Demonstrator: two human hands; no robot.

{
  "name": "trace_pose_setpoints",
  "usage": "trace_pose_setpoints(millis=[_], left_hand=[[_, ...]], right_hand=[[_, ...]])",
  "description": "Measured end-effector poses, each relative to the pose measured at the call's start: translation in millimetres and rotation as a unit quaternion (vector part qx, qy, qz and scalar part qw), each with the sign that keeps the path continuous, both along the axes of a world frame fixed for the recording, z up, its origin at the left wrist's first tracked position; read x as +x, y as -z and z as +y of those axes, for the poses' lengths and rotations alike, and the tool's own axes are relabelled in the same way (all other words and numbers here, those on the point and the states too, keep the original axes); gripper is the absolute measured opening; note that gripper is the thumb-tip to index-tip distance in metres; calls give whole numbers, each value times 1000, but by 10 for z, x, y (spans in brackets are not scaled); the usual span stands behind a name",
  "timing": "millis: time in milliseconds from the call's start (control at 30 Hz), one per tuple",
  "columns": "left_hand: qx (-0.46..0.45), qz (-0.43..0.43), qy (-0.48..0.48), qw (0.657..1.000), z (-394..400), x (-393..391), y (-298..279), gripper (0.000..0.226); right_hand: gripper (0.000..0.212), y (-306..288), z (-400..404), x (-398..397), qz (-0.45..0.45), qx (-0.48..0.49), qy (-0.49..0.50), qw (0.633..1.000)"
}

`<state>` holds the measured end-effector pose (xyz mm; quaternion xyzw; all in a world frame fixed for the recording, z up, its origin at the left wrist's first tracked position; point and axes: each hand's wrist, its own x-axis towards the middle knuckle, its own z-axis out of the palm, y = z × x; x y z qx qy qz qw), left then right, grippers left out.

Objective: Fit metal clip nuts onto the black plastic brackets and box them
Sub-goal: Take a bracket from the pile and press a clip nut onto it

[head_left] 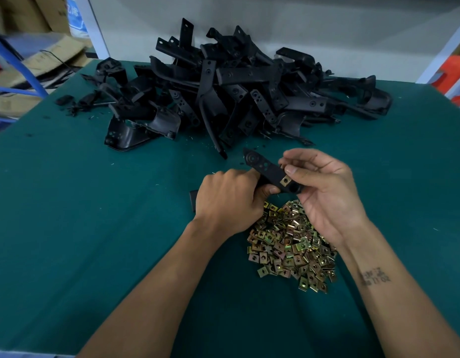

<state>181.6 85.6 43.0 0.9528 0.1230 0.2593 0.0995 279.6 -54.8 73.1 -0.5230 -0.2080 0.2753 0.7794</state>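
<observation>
- Left hand (227,200) was curled around the near end of a long flat black plastic bracket (266,169), held just above the green-covered desk (94,215)
- Right hand (324,187) pinched the bracket's other side, thumb beside a brass-coloured metal clip nut (285,180) seated on its edge
- Loose pile of clip nuts (292,244) lay beneath both wrists
- Heap of black brackets (236,91) sat at the desk's far side

left hand (227,200): fingers curled, gripping | right hand (324,187): fingers pinching
</observation>
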Motion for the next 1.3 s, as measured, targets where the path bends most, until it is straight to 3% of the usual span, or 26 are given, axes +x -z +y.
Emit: trace_pose_setpoints(millis=[233, 433, 567, 733, 833, 900, 1133, 1200, 1300], left_hand=[[4, -3, 4, 1000, 4, -9, 5, 63], [8, 17, 0, 1000, 16, 10, 33, 56], [6, 13, 0, 1000, 19, 21, 63, 60], [7, 11, 3, 1000, 41, 22, 76, 60], [7, 7, 4, 1000, 40, 14, 58, 55], [6, 5, 4, 1000, 34, 11, 48, 52], [7, 16, -3, 1000, 39, 22, 49, 38], [9, 17, -5, 1000, 38, 24, 50, 37], [16, 12, -9, 1000, 27, 22, 48, 48]], right_hand=[[23, -45, -7, 13, 55, 43, 30, 997], [13, -37, 44, -75, -10, 18, 36, 999], [25, 21, 45, -71, -132, -32, 81, 987], [16, 64, 30, -102, -415, -111, 144, 892], [15, 97, 68, -154, -499, -127, 187, 837], [16, 113, 77, -174, -512, -136, 198, 824], [13, 139, 79, -136, -504, -146, 165, 835], [12, 147, 79, -126, -452, -143, 148, 868], [22, 131, 102, -118, -275, -110, 115, 948]])
